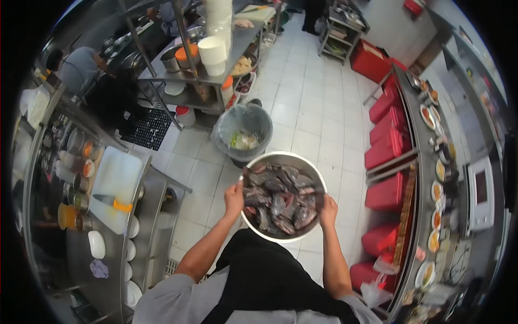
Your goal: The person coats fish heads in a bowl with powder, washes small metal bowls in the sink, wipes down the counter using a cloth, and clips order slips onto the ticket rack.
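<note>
Both my hands grip a large round metal bowl [281, 154], held in front of my black apron. My left hand [234, 198] is closed on the left side of its rim. On the opposite side, my right hand [329, 210] has its fingers wrapped round the rim. Dark, wet-looking fish pieces [279, 197] heap up inside the bowl; their exact cut is hard to make out. Just beyond the bowl stands a grey bin [225, 121] with a clear liner and some food scraps in it.
To the left, a knife with an orange handle [123, 206] lies on a white cutting board [116, 167]. Red tubs [386, 191] line the space under the right counter, which bears several plates of food [436, 218]. A person [81, 73] stands bent at the upper left. White tiles [307, 102] cover the floor.
</note>
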The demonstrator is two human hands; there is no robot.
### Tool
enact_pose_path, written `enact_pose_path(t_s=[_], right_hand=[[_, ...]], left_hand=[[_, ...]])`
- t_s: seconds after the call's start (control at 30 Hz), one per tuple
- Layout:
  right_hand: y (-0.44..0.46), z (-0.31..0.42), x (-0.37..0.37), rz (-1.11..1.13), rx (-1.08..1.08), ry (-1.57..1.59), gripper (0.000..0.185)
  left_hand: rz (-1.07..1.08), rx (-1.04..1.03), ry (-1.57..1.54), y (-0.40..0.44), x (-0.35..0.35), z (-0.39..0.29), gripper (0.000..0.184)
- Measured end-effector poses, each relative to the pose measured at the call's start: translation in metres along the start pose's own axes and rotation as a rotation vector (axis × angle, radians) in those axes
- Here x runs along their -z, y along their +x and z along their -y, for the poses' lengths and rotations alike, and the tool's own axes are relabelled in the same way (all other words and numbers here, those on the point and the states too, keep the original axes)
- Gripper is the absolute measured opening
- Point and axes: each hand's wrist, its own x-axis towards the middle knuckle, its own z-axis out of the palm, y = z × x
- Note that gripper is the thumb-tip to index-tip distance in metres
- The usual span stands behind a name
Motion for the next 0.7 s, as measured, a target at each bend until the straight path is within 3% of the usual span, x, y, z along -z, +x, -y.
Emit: enact_pose_path(t_s=[0.07,0.13,0.17,0.2,0.23,0.37,0.47,0.6,0.7], right_hand=[[0.036,0.009,0.021,-0.041,0.051,-0.047,0.036],[0.053,0.069,0.040,-0.078,0.036,-0.147,0.038],[0.082,0.036,0.058,-0.101,0.097,-0.117,0.032],[0.088,0.071,0.062,-0.082,0.060,0.060,0.029],[0.109,0.069,0.073,-0.127,0.083,-0.025,0.026],[0.192,0.082,0.107,-0.096,-0.026,0.166,0.013],[0.248,0.076,0.109,-0.096,-0.035,0.152,0.011],[0.352,0.076,0.087,-0.034,0.027,-0.043,0.010],[0.407,0.090,0.049,0.081,-0.033,0.012,0.008]], left_hand=[[0.074,-0.031,-0.038,0.018,-0.037,-0.026,0.044],[0.218,-0.003,-0.136,0.030,-0.071,-0.053,0.039],[0.298,0.029,-0.213,0.038,-0.085,-0.065,0.036],[0.362,-0.029,-0.177,0.049,-0.102,-0.069,0.034],[0.423,-0.096,-0.146,0.062,-0.118,-0.085,0.031],[0.657,0.006,-0.323,0.106,-0.190,-0.121,0.013],[0.723,0.133,-0.387,0.139,-0.237,-0.133,0.012],[0.639,0.267,-0.333,0.191,-0.272,-0.150,0.019],[0.526,0.095,-0.180,0.236,-0.280,-0.155,0.020]])
